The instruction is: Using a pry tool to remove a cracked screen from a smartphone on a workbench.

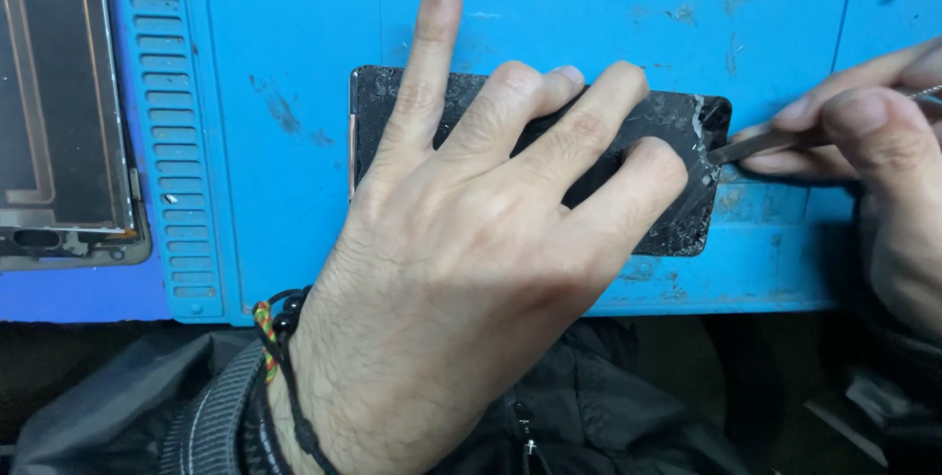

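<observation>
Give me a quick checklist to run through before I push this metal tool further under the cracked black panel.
1. Left hand pressing the cracked black panel flat: ok, fingers spread across it.
2. Metal tool tip at the panel's right edge: ok, it meets the shattered corner.
3. Right hand grip on the tool: ok, pinched between fingertips.
4. Little finger away from the tip: not ok, it lies close beside it.
5. Panel fully on the blue mat: ok.
6. How far the tip sits under the glass: cannot tell.
</observation>
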